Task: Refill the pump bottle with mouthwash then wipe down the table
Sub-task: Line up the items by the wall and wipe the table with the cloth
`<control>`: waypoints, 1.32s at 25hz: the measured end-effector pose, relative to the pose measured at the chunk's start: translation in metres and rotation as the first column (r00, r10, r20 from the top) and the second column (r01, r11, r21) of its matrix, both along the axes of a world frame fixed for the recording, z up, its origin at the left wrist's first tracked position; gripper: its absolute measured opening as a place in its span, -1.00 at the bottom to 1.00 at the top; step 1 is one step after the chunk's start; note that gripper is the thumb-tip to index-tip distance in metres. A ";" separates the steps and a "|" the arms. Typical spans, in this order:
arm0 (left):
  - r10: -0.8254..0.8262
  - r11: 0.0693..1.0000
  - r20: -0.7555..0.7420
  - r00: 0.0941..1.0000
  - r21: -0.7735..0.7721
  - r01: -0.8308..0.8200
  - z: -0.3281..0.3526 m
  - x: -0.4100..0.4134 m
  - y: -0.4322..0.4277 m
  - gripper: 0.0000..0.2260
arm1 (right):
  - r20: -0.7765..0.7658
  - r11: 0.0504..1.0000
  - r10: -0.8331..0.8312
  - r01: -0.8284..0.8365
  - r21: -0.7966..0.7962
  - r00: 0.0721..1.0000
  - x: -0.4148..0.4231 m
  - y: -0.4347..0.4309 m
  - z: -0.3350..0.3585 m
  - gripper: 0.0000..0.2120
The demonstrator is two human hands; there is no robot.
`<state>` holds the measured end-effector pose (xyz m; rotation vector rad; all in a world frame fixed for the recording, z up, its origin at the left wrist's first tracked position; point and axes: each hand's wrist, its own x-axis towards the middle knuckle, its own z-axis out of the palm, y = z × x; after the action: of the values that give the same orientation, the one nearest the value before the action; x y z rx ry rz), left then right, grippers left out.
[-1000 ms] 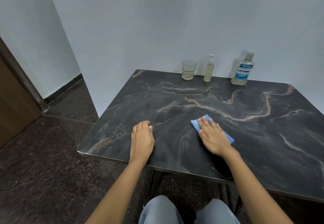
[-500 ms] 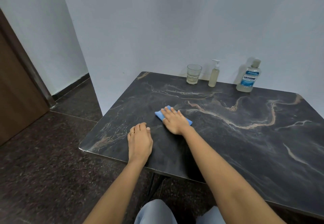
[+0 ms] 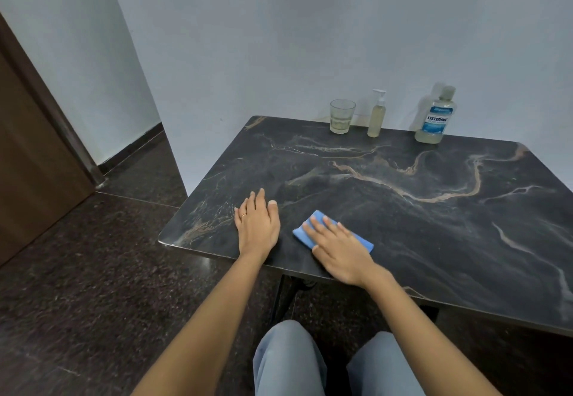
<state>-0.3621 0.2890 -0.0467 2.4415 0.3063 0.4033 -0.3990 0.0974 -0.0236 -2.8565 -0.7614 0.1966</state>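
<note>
Left hand (image 3: 256,227) flat on table (image 3: 434,225) | right hand (image 3: 339,248) flat, pressing cloth (image 3: 305,235)

One pump bottle (image 3: 376,120), one mouthwash bottle (image 3: 435,116), one glass (image 3: 341,116); one cloth (image 3: 305,234), one table (image 3: 403,225)

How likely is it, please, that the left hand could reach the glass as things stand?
Probably yes: the left hand lies flat and empty near the front edge, and nothing stands on the table between it and the glass, though the arm would need a long stretch.
</note>
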 end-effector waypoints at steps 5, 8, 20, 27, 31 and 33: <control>-0.115 0.993 -0.093 0.989 0.019 0.118 0.009 -0.004 0.014 -0.48 | -0.036 0.994 0.101 -0.100 0.046 0.994 -0.044 -0.037 0.000 -0.52; -0.174 0.940 -0.117 0.978 0.278 0.200 0.012 -0.005 0.061 -0.39 | -0.070 1.000 0.011 -0.009 0.030 0.997 -0.029 -0.069 0.003 -0.52; -0.104 0.943 -0.190 0.976 0.293 0.158 -0.007 -0.008 0.133 -0.50 | -0.008 0.998 -0.008 0.008 -0.061 1.000 0.044 0.076 -0.003 -0.50; -0.122 0.941 -0.206 0.971 0.288 0.179 -0.008 -0.006 0.135 -0.49 | -0.014 0.930 0.368 -0.368 0.001 0.930 -0.014 0.033 0.001 -0.53; -0.106 0.943 -0.169 0.980 0.296 0.153 -0.009 -0.007 0.132 -0.49 | -0.051 0.978 0.204 -0.205 -0.026 0.978 0.021 -0.007 0.004 -0.55; -0.095 0.945 -0.148 0.984 0.297 0.136 -0.009 -0.005 0.132 -0.50 | -0.027 0.995 0.078 -0.080 -0.060 0.997 0.061 0.003 0.004 -0.54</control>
<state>-0.3675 0.4209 -0.0560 2.7819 0.1630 0.2531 -0.3380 0.1003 -0.0200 -2.8768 -0.8789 0.2704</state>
